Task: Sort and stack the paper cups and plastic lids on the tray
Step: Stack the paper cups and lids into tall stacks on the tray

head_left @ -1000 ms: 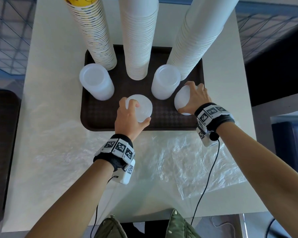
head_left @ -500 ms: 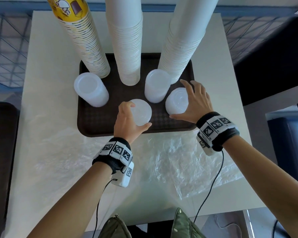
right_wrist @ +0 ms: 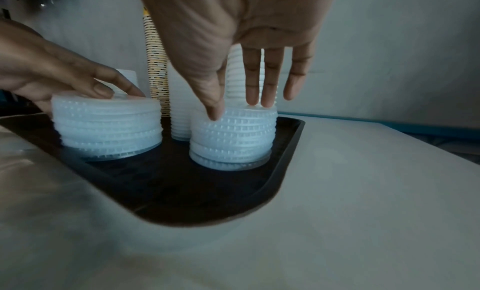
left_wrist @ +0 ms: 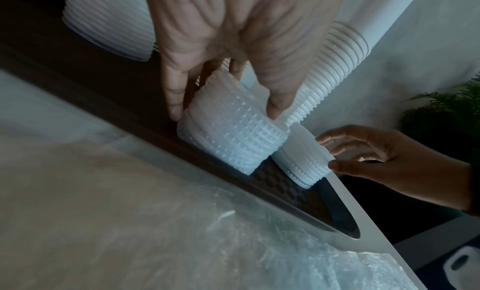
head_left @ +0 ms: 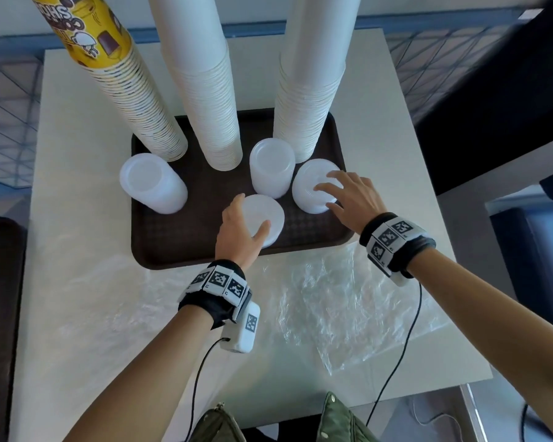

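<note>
on the dark brown textured plastic tray (head_left: pixel 179 247), the left hand (head_left: pixel 237 234) grips a short stack of ribbed translucent plastic lids (head_left: pixel 265 218) near the front rim. right hand (head_left: pixel 351 196) hovers flat, fingers (right_wrist: pixel 253 84) straight, tips touching a second lid stack (head_left: pixel 310 186). three tall paper cup towers (head_left: pixel 205 90) stand behind.

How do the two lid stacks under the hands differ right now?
Hold: the left hand grips the front lid stack around its sides; the right hand has straight fingers at the top of the right lid stack.
Position: the front lid stack sits nearer the tray's front edge; the right lid stack sits near its right edge.
Shared: both are translucent white and stand upright.
</note>
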`<state>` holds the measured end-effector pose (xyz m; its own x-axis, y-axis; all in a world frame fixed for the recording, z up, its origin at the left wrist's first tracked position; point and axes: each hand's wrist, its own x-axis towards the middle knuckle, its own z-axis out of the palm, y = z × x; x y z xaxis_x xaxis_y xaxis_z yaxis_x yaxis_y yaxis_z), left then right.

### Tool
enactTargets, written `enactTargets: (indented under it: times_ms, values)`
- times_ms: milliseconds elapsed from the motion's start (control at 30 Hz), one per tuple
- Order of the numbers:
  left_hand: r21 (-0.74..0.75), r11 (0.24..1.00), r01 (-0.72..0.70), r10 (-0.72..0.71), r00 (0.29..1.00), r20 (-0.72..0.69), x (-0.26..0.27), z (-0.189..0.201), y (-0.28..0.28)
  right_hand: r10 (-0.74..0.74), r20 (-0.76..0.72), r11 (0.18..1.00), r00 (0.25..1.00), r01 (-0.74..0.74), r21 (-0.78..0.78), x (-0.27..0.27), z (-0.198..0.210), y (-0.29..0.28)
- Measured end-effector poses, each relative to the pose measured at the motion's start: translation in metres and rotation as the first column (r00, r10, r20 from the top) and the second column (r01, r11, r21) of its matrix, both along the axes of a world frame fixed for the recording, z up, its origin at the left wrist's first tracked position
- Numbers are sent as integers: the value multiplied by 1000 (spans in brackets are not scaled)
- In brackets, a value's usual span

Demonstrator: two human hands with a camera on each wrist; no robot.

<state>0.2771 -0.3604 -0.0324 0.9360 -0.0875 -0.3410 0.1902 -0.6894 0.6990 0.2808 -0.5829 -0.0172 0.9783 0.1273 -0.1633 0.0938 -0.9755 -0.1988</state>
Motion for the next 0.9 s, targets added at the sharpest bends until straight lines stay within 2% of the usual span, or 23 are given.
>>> enactTargets:
  times_ms: [133, 233, 367, 733, 900]
  values:
    - [-34, 999, 24, -25, 1000, -18, -1, -2, -22, 31, -74, 1000, 997, -32, -1, 16, 4, -11]
    - [-59, 998, 19, -22, 999, -50, -4, -2, -38, 30, -120, 998, 992, -22, 67, 20, 5, -17]
    - [-66, 998, -3, -2, 997, -77, -10, -1, -56, 11, -87, 983, 996, 5, 184, 21, 3, -23]
    - [-76, 997, -23, 17, 997, -82, -12, -1, -70, -32, -115, 950, 993, 66, 305, 32, 1, -30]
    - [-145, 989, -29, 17, 997, -81, -10, -5, -60, -53, -111, 958, 992, 82, 275, 41, 1, -27]
